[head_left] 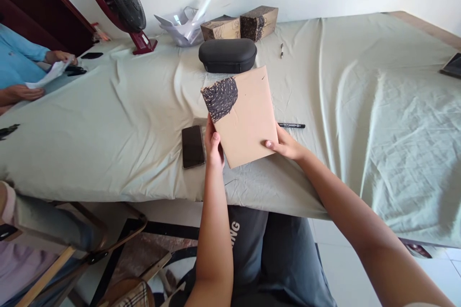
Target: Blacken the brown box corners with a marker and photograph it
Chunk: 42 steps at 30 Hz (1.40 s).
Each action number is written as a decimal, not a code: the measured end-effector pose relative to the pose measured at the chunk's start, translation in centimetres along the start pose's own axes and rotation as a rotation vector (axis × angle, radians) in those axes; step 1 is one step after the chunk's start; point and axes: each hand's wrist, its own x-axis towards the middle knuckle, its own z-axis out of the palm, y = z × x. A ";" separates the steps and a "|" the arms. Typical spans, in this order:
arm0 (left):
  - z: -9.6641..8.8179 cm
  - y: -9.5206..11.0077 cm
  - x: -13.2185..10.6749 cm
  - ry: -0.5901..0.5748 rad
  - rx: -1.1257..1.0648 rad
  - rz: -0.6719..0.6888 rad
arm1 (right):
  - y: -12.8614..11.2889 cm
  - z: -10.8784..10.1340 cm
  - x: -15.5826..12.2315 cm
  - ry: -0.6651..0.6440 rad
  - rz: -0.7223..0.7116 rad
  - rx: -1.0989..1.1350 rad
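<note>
Between my two hands is a tan cardboard box (pixel 248 117), tilted toward me, with black marker scribble over its upper left corner. My left hand (pixel 214 146) grips its left edge, thumb on the near side and fingers mostly hidden behind. On the lower right, my right hand (pixel 286 143) holds the edge with its thumb lying on the front face. A black marker pen (pixel 292 126) lies on the cloth just beyond my right hand. Left of my left hand rests a dark phone (pixel 193 146).
A black hard case (pixel 228 55) sits behind the box, with scribbled cardboard boxes (pixel 259 23) by the wall. Farther left are a plastic basket (pixel 182 33) and a red fan (pixel 122 2). A small pen (pixel 282 51) lies at right. At far left, a person (pixel 21 59) holds papers.
</note>
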 end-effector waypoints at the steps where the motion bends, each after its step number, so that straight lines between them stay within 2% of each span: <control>1: 0.0 0.0 0.0 0.001 -0.003 0.002 | 0.0 0.0 0.0 0.002 -0.002 0.000; 15: 0.3 0.0 0.4 -0.017 -0.016 -0.014 | 0.0 0.1 0.0 0.029 -0.012 -0.009; 22: 0.7 0.0 0.3 0.011 -0.040 -0.044 | 0.1 0.1 -0.1 0.031 -0.017 -0.001; 29: 0.6 -0.2 0.5 0.003 -0.017 -0.038 | -0.1 0.1 -0.2 0.053 0.043 -0.010; 42: 0.7 0.3 0.2 -0.008 -0.049 -0.049 | -0.2 0.1 -0.4 0.053 0.069 -0.006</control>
